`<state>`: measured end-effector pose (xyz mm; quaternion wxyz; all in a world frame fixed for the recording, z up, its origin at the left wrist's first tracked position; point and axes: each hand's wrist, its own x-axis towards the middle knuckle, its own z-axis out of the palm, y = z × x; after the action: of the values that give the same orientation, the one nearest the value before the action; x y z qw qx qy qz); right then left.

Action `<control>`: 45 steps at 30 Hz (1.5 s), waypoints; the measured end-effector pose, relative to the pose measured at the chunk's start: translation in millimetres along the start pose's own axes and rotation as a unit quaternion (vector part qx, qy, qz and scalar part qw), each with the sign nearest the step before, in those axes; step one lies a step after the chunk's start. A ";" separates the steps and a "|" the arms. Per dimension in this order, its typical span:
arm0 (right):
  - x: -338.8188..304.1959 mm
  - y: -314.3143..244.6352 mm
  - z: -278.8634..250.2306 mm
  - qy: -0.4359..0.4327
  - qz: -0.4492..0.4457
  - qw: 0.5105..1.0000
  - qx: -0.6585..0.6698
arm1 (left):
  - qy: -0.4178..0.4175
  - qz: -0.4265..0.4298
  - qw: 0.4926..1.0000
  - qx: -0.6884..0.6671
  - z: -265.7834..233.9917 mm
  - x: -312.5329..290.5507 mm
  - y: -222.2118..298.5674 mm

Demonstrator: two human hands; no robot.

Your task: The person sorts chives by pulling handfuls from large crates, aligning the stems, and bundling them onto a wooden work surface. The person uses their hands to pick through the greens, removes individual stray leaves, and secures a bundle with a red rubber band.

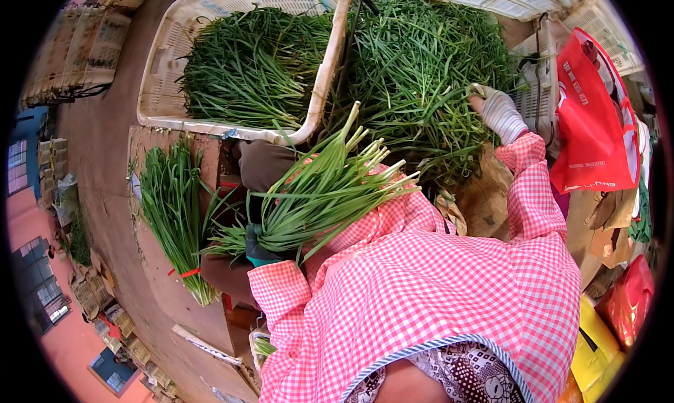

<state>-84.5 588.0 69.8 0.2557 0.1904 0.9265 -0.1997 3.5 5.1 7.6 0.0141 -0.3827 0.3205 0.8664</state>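
Observation:
A loose bunch of garlic chives lies across my lap, its pale cut ends fanned toward the upper right. Around its leafy end my left hand, in a dark glove, is closed. My right hand, in a pale striped glove, reaches out to the right edge of a big heap of garlic chives. Its fingers are curled against the blades and seem to pinch some; the fingertips are partly hidden. At my left, a bundle of chives bound with a red tie rests on a brown board.
Ahead on the left stands a white plastic crate with chives laid inside. A red bag and a yellow package are at the right. More crates are stacked at the far left, beyond the brown floor.

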 end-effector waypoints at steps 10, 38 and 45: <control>-24.2 -166.0 91.6 0.007 -0.225 0.928 0.298 | -0.056 0.004 0.998 0.041 49.3 -3.5 41.0; 3.2 -118.5 17.5 0.183 -0.162 0.966 0.085 | -0.141 0.003 0.990 0.000 -75.0 69.6 44.6; -60.1 -47.1 -0.7 0.127 -0.119 0.984 -0.032 | -0.099 -0.028 0.995 0.004 -45.0 58.1 31.6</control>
<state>-58.3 533.3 116.3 0.1167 0.0946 0.9733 -0.1736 -16.6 -58.3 -36.8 0.0712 -0.3043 0.3100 0.8979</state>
